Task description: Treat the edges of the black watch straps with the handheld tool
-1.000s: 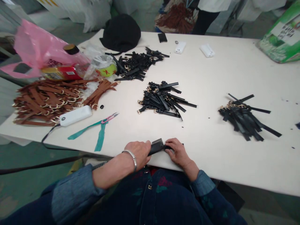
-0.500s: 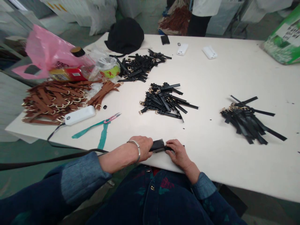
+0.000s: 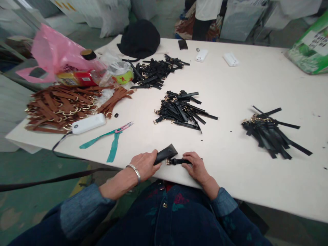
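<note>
My left hand [image 3: 144,164], with a silver bangle at the wrist, is closed around a flat, dark tool-like piece [image 3: 165,153] with a wide end, which points up and right. Just right of it, my right hand [image 3: 196,166] pinches a short black strap [image 3: 176,161] at the table's front edge. The strap's gold buckle end points left, near the flat piece. Farther back lies a pile of black buckled straps [image 3: 181,109]. Another black strap pile [image 3: 269,130] is off to the right, and a third [image 3: 153,73] is behind.
Brown straps [image 3: 58,106] heap at the left beside a white device [image 3: 89,123] and pink snips [image 3: 123,127] with teal ribbon. Behind are a pink bag [image 3: 56,51], black cap [image 3: 140,38] and white devices [image 3: 230,59]. A green bag [image 3: 311,44] stands at right; a person [image 3: 208,10] is beyond.
My left hand has moved left and tilted the flat piece up, away from the strap, so the buckle now shows. My right hand has barely moved. The person beyond has shifted left.
</note>
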A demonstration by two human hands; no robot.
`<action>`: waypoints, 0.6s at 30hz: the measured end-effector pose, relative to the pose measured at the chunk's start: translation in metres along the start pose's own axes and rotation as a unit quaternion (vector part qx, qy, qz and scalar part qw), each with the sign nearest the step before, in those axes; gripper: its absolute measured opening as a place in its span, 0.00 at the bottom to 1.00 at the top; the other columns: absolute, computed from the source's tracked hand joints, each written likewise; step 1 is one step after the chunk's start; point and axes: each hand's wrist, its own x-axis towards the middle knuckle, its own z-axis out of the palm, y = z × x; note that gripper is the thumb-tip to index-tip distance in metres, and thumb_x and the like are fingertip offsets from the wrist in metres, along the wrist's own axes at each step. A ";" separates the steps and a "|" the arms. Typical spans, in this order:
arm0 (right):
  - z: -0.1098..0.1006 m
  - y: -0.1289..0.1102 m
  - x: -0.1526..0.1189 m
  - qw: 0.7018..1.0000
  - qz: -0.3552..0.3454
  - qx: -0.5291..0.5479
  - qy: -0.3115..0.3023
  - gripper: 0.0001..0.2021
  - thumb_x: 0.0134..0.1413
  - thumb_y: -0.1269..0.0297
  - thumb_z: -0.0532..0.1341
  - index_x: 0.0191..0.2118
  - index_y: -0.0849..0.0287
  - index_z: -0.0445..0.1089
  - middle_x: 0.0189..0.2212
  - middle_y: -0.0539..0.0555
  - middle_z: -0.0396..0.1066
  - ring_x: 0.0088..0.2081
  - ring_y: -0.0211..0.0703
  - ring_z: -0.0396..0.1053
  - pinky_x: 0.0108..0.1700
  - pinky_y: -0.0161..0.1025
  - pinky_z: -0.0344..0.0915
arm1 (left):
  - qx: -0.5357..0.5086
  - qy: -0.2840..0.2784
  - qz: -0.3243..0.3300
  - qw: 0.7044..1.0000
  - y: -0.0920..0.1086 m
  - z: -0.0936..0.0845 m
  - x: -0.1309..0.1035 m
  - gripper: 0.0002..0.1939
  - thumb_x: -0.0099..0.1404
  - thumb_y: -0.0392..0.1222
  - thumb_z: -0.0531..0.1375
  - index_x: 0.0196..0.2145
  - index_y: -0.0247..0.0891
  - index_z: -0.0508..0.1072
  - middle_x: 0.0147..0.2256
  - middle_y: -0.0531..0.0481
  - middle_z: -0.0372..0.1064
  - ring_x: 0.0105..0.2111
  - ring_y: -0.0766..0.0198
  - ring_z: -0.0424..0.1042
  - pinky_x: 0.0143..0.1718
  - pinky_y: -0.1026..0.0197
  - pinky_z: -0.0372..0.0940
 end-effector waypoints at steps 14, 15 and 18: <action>-0.002 0.000 0.000 1.000 0.012 -0.017 0.011 0.12 0.46 0.68 0.60 0.41 0.57 0.67 0.39 0.55 0.67 0.43 0.44 0.63 0.45 0.44 0.63 | 0.032 -0.028 0.049 0.998 0.025 -0.024 0.009 0.18 0.54 0.52 0.51 0.38 0.37 0.65 0.35 0.40 0.71 0.36 0.51 0.70 0.34 0.54 0.62; -0.001 0.000 0.001 1.000 0.013 -0.015 0.012 0.12 0.46 0.68 0.60 0.41 0.56 0.67 0.39 0.55 0.67 0.43 0.44 0.63 0.45 0.44 0.63 | 0.029 -0.024 0.045 0.998 0.024 -0.022 0.009 0.18 0.55 0.52 0.50 0.38 0.38 0.65 0.35 0.40 0.71 0.36 0.52 0.70 0.34 0.54 0.62; 0.000 -0.001 0.002 1.000 0.021 -0.004 0.016 0.11 0.46 0.68 0.61 0.39 0.56 0.67 0.39 0.55 0.67 0.42 0.44 0.63 0.44 0.44 0.63 | -0.004 -0.016 0.020 1.000 0.015 -0.010 0.006 0.19 0.56 0.54 0.49 0.39 0.39 0.64 0.34 0.42 0.71 0.35 0.54 0.70 0.32 0.56 0.62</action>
